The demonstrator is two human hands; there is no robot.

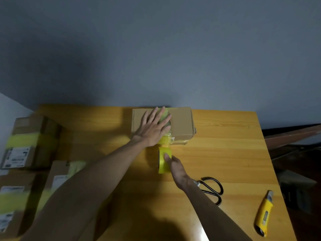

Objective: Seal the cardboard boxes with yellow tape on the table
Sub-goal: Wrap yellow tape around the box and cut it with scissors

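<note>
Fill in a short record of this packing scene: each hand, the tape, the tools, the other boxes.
left hand: flat on top of the cardboard box
right hand: grips the tape roll
tape: yellow strip runs from roll onto box, uncut
tools: scissors and utility knife lie on the table, to the right
other boxes: taped, at the left

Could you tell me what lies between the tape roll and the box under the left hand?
Head view: a strip of yellow tape joins roll and box.

We find open desk (225, 145) right of the box (180, 122); scissors (213, 188) and knife (264, 213) block near right, boxes (26, 145) crowd left.
</note>
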